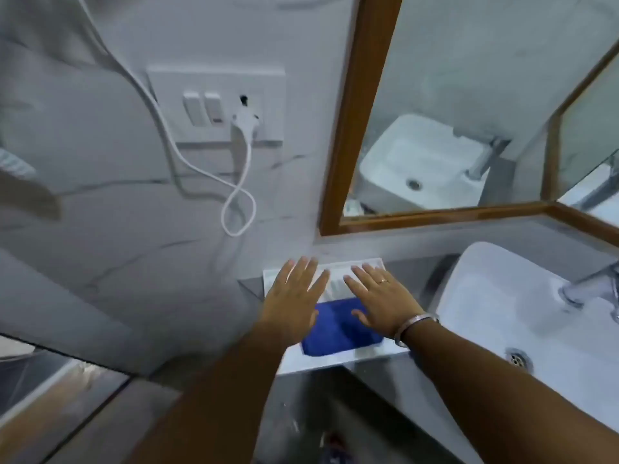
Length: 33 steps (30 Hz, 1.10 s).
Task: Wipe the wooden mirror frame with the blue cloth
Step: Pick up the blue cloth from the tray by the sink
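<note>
A folded blue cloth (338, 329) lies on a white ribbed tray (338, 274) on the counter, left of the basin. Both of my hands hover flat over it with fingers spread and nothing in them. My left hand (294, 299) covers the cloth's left edge, and my right hand (382, 298), with a ring and a metal bangle, covers its upper right part. The wooden mirror frame (355, 122) hangs on the wall above the tray, its left rail and bottom rail in view.
A white basin (495, 313) with a chrome tap (593, 286) sits to the right. On the marble wall to the left is a switch plate (217, 105) with a white plug and a dangling looped cable (239, 202). A second framed mirror (589, 222) meets the first at the right.
</note>
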Each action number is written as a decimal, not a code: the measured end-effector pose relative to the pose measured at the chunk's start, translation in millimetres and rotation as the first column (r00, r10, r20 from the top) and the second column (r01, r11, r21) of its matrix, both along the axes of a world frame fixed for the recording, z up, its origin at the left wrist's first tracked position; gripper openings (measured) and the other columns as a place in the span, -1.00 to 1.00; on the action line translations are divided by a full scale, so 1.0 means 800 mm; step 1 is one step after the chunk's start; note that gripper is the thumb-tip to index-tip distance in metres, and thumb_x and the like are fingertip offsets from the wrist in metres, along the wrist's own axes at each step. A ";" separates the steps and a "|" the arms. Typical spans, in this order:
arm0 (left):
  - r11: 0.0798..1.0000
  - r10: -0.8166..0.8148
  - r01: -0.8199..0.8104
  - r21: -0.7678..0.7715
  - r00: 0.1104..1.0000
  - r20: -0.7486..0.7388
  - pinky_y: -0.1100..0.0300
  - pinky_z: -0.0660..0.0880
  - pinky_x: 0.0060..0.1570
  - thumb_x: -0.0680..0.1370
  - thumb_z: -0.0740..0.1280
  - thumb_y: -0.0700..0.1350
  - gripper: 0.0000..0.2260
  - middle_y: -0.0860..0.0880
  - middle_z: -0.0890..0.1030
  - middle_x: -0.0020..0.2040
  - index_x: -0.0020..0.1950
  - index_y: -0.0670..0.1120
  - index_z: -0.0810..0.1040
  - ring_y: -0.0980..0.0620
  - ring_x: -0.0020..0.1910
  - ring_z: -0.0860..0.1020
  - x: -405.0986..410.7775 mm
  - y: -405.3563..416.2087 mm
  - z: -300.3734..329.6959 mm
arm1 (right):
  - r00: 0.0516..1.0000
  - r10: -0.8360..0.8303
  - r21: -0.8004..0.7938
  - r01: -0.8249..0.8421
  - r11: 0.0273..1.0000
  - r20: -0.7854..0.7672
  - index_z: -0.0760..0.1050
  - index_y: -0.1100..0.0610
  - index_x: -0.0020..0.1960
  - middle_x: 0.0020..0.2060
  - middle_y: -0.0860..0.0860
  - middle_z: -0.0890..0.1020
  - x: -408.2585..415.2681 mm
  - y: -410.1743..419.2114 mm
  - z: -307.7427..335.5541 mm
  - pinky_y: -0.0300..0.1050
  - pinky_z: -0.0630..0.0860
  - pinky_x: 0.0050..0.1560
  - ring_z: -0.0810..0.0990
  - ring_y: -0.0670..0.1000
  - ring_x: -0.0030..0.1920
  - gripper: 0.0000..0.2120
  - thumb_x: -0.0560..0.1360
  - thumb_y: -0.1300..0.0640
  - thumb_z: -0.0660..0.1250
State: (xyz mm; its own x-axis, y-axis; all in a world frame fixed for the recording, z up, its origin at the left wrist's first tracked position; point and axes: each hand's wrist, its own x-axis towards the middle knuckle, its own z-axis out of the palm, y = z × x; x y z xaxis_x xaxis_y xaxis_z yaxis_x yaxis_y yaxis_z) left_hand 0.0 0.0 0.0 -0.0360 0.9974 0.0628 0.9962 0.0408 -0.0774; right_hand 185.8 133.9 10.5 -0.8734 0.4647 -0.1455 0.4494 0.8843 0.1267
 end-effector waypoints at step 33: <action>0.888 -0.210 0.088 0.452 0.951 0.227 0.06 0.45 0.00 0.59 0.31 -0.03 -0.81 -0.08 0.65 0.03 0.15 -0.03 0.61 -0.09 0.01 0.55 -0.061 0.076 0.381 | 0.878 -0.023 0.284 0.180 0.942 -0.479 0.50 0.01 -0.04 -0.13 0.06 0.65 -0.044 0.075 0.361 -0.08 0.38 -0.25 0.60 0.16 -0.18 -0.90 0.54 0.06 0.21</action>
State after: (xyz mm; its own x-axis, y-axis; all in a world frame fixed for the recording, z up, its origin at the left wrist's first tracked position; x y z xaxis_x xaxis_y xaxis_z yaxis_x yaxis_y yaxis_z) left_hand -49.0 60.6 305.1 0.0347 0.8673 0.4967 0.9739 -0.1410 0.1781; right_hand 150.6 193.6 299.2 -0.7476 0.5067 0.4293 0.6099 0.7797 0.1417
